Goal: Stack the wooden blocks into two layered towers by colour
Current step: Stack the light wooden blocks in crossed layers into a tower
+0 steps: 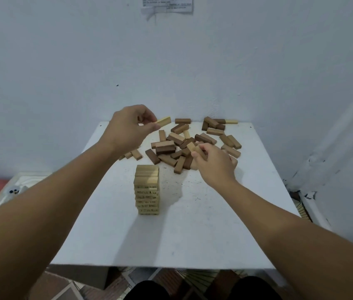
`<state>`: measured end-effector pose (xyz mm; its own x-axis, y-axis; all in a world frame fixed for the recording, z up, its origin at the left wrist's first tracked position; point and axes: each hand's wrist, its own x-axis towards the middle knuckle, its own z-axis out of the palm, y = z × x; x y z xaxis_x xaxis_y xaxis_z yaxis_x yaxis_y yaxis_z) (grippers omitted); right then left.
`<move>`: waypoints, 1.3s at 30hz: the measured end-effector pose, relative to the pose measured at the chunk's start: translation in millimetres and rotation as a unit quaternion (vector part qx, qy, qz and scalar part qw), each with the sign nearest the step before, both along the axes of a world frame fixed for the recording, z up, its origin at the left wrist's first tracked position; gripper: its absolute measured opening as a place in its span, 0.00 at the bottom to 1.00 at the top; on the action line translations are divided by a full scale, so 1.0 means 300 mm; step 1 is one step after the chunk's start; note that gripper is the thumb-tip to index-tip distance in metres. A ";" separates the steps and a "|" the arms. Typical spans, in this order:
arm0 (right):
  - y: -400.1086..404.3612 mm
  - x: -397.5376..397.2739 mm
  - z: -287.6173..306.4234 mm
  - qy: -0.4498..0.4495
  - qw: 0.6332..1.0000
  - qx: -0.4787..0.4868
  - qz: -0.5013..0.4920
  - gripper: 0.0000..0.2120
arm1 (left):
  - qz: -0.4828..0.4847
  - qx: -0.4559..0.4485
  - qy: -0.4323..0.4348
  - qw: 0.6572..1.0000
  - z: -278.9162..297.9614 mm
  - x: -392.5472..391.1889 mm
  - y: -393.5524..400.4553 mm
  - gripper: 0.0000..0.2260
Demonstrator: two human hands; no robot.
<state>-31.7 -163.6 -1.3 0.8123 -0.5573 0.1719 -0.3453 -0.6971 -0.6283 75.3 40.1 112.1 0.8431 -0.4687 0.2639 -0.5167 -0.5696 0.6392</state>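
Pinching a light block (pixel 163 121) up at 11 o'clock, the left hand (pixel 128 128) hangs above the desk (pixel 192 234). The right hand (pixel 212 163) grips maybe two blocks (pixel 195 149) in the pile (pixel 184 144) at 1 o'clock. The light tower (pixel 147 189) stands in the middle.

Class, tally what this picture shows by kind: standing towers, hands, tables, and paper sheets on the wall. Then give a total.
Standing towers: 1, the light tower
Hands: 2, the left hand pinching a raised light block, the right hand gripping a second light block
Tables: 1, the white table
Paper sheets on the wall: 1, the paper sheet
Total: 5
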 end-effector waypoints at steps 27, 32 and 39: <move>-0.004 -0.389 -0.128 0.134 0.988 0.073 0.038 0.19 | 0.028 0.036 0.098 0.994 -0.519 -0.603 -0.129 0.18; -0.027 -0.390 -0.129 0.124 0.983 0.134 0.034 0.19 | 0.011 0.007 0.112 0.994 -0.548 -0.569 -0.126 0.14; -0.004 -0.405 -0.124 0.090 0.978 0.190 0.012 0.14 | -0.014 -0.038 0.123 0.992 -0.562 -0.564 -0.091 0.17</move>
<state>-153.3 -164.8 -38.5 0.8241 -0.5333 -0.1906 -0.4605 -0.4351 -0.7737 -94.0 12.7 -56.5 0.8728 -0.4804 0.0862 -0.3546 -0.5028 0.7883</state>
